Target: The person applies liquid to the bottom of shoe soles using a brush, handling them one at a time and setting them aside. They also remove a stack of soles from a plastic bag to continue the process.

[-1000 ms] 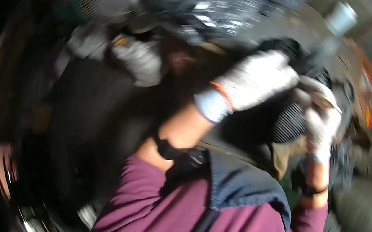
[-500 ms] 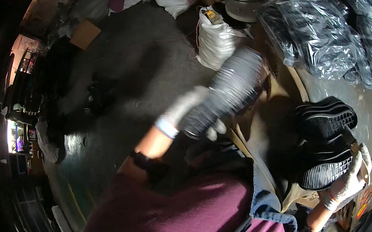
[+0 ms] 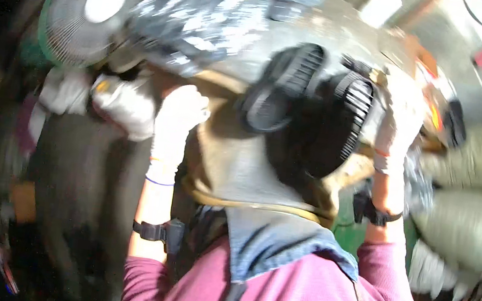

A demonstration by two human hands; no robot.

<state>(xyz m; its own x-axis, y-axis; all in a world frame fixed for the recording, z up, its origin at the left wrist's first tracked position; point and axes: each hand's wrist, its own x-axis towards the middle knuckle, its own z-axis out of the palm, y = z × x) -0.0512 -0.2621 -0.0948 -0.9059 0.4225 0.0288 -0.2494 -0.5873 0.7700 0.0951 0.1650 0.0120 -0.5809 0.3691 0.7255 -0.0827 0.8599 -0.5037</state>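
My left hand (image 3: 180, 111), in a white glove, is raised at the left edge of the work surface (image 3: 244, 172). Its fingers are curled in and nothing shows in them. White-gloved too, my right hand (image 3: 402, 106) is closed at the right, on a small brush-like tool (image 3: 375, 75) with a dark end and a tan collar; blur hides its exact kind. Between my hands lie two black ridged shoe soles. The left sole (image 3: 284, 87) slants with its tread up. The right sole (image 3: 342, 123) is tilted, its ridged side close to my right hand.
Clear plastic bags of dark goods (image 3: 202, 18) pile up at the back. A green-rimmed fan (image 3: 99, 9) stands far left, above a white sack (image 3: 124, 104). Full pale-green sacks (image 3: 462, 220) rest at right. A white container (image 3: 381, 6) is at the far edge.
My view has swung right toward the work surface. The black sole that my left hand held is no longer in it. My right hand stays beside the two soles with the tool.
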